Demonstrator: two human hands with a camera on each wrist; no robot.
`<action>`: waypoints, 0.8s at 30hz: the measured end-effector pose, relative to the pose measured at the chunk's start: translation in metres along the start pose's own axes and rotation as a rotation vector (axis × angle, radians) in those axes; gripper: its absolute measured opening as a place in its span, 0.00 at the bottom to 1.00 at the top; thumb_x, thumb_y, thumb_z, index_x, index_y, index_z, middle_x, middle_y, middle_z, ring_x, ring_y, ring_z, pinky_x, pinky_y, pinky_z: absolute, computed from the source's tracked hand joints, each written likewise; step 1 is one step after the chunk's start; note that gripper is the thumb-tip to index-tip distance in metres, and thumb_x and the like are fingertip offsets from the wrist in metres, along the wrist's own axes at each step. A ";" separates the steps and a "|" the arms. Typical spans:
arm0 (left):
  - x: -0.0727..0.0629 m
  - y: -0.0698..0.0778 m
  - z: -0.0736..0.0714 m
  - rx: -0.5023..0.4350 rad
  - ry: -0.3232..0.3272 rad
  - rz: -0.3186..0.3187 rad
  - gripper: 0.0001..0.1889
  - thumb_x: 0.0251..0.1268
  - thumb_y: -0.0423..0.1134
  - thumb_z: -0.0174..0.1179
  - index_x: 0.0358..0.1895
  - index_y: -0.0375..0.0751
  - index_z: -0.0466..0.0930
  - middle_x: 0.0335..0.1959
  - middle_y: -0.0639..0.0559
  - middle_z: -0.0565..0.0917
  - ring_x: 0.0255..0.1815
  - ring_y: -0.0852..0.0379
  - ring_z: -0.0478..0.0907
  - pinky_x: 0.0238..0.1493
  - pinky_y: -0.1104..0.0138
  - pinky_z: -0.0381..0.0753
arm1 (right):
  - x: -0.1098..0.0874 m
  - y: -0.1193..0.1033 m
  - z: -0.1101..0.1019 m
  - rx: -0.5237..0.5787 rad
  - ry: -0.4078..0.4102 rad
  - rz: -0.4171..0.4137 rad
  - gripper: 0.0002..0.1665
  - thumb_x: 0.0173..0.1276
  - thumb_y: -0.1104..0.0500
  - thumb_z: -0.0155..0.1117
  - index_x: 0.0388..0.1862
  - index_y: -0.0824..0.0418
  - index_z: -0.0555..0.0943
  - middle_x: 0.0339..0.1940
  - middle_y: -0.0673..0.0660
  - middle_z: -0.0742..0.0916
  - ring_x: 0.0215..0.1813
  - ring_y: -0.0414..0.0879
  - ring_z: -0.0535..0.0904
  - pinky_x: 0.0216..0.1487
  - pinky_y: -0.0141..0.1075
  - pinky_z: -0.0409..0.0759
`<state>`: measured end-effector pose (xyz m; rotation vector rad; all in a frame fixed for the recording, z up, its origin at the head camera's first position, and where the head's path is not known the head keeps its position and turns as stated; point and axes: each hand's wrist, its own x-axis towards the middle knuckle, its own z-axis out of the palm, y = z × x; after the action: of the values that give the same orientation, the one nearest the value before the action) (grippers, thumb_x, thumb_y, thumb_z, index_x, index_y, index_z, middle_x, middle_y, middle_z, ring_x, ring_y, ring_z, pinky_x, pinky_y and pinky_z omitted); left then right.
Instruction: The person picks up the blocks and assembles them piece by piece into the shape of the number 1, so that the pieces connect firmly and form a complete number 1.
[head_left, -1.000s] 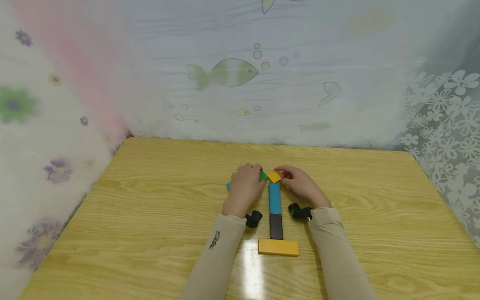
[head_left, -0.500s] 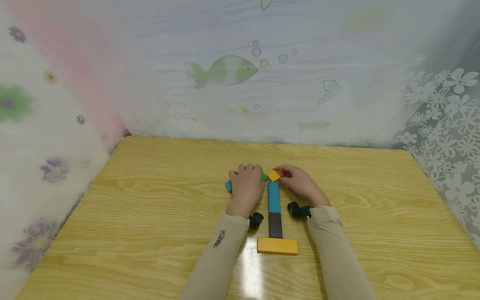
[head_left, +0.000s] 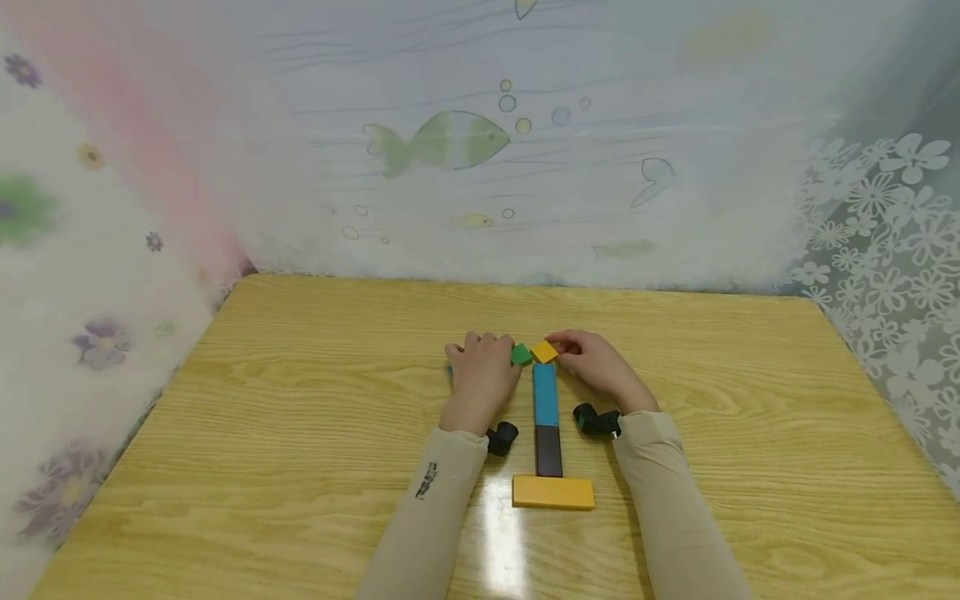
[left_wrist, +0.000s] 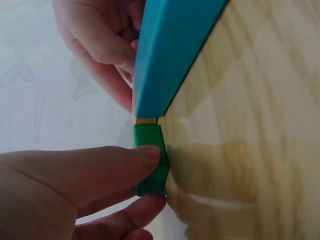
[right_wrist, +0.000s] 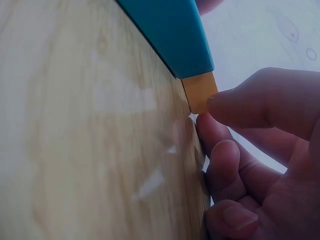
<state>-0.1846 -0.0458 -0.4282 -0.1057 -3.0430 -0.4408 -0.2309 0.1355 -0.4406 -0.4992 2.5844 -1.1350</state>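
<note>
My left hand pinches a small green block; the left wrist view shows its thumb on the block's face. Just right of it, my right hand pinches a small orange block, turned cornerwise in the head view. Below these two, a long blue block lies in line with a dark block. A long orange block lies crosswise at the near end. In the right wrist view the orange block stands close against the blue block's end.
A bit of another blue piece peeks out left of my left hand, mostly hidden. Black wrist cameras sit at both cuffs. The wooden table meets a curtain with fish drawings at its far edge.
My left hand has shifted slightly left, so more of the green block shows and less of the blue piece beside it. My right hand stays at the orange block.
</note>
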 end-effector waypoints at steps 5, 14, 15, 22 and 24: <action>0.001 0.002 0.002 -0.031 0.011 0.008 0.09 0.57 0.47 0.59 0.39 0.50 0.80 0.31 0.54 0.79 0.32 0.52 0.64 0.40 0.51 0.56 | 0.000 0.001 0.000 0.000 0.001 0.004 0.20 0.67 0.62 0.49 0.57 0.58 0.72 0.48 0.56 0.78 0.47 0.49 0.72 0.47 0.43 0.68; 0.001 0.001 0.001 -0.097 -0.014 0.019 0.06 0.57 0.46 0.59 0.25 0.52 0.76 0.21 0.58 0.74 0.29 0.52 0.64 0.42 0.49 0.54 | 0.000 0.000 -0.001 -0.009 -0.005 0.011 0.20 0.67 0.62 0.50 0.58 0.59 0.72 0.48 0.57 0.78 0.46 0.49 0.72 0.47 0.43 0.68; 0.001 0.001 0.000 -0.101 -0.019 0.020 0.06 0.57 0.46 0.59 0.25 0.53 0.76 0.20 0.59 0.74 0.29 0.52 0.64 0.42 0.49 0.54 | 0.001 0.000 -0.001 -0.008 -0.005 0.013 0.20 0.67 0.62 0.50 0.58 0.59 0.72 0.47 0.57 0.78 0.46 0.49 0.72 0.47 0.43 0.68; 0.002 0.001 0.000 -0.108 -0.033 0.018 0.04 0.56 0.47 0.60 0.31 0.53 0.79 0.25 0.58 0.77 0.30 0.53 0.64 0.43 0.48 0.54 | 0.002 0.000 0.000 -0.015 0.003 0.011 0.20 0.66 0.63 0.50 0.57 0.56 0.72 0.43 0.56 0.78 0.40 0.49 0.71 0.41 0.41 0.66; 0.002 0.001 0.001 -0.108 -0.037 0.020 0.05 0.56 0.47 0.60 0.33 0.53 0.80 0.26 0.58 0.78 0.30 0.53 0.64 0.44 0.48 0.54 | 0.002 0.000 0.000 -0.020 0.005 0.011 0.20 0.66 0.63 0.50 0.57 0.56 0.72 0.42 0.55 0.78 0.39 0.49 0.70 0.40 0.40 0.66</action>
<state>-0.1870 -0.0448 -0.4285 -0.1511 -3.0508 -0.6081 -0.2327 0.1352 -0.4408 -0.4859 2.6024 -1.1086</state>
